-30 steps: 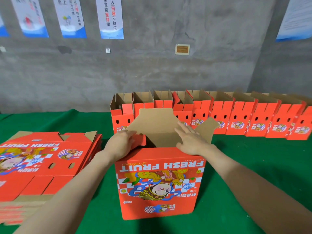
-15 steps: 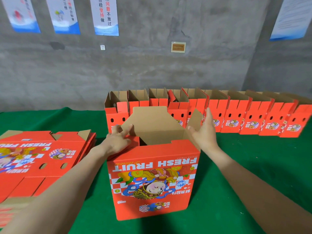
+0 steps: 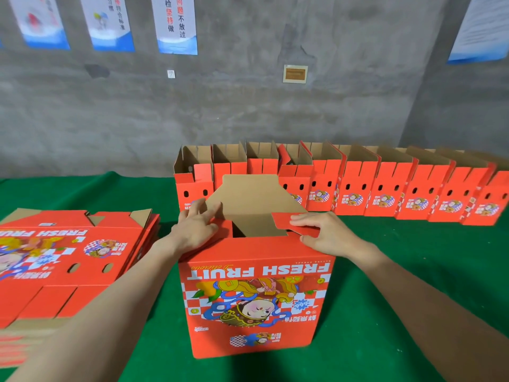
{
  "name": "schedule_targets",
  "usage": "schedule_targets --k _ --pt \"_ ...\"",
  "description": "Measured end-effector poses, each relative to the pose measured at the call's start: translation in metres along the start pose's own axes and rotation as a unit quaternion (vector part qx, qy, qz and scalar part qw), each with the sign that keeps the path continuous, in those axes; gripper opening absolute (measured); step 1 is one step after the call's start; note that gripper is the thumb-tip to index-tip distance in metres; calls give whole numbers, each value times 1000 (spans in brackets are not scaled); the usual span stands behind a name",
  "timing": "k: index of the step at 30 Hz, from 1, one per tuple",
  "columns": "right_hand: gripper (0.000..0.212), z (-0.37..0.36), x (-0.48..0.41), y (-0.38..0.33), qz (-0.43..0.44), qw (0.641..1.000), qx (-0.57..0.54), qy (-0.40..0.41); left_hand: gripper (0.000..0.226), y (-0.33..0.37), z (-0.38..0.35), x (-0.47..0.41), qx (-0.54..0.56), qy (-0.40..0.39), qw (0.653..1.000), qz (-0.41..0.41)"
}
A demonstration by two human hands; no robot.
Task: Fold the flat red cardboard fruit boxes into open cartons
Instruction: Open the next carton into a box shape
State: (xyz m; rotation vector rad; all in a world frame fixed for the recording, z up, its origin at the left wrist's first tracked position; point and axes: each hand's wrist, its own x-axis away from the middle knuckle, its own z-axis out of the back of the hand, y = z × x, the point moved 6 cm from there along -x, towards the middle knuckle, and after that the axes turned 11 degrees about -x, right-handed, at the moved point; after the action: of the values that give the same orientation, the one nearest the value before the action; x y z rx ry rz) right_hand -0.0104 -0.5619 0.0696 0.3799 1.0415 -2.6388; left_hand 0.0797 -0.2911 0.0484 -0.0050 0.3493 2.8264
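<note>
Both hands work the flaps. The left hand [image 3: 197, 230] lies flat with its fingers spread, pressing the left red end flap [image 3: 224, 230] inward. The right hand [image 3: 327, 235] pinches the right red end flap [image 3: 283, 223], thumb beneath, probably to fold it across the opening. The red printed cardboard fruit box [image 3: 256, 299] stands mid-table on the green cloth [image 3: 413, 271], mouth up and print inverted. Its long axis runs left to right, broad face toward the wearer.

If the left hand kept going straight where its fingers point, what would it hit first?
Probably the carton's raised brown back flap, just ahead of the left hand; depth is unclear.
</note>
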Motion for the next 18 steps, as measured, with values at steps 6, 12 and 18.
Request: schedule_targets --k 6,12,18 --pt "38 1 1 3 -2 1000 -7 -15 62 2 1 3 17 3 1000 -13" --pt "15 -1 1 4 -13 998 -58 -8 70 4 7 7 55 33 997 -35" --pt "12 0 4 0 22 998 2 56 89 7 21 17 143 127 976 -102"
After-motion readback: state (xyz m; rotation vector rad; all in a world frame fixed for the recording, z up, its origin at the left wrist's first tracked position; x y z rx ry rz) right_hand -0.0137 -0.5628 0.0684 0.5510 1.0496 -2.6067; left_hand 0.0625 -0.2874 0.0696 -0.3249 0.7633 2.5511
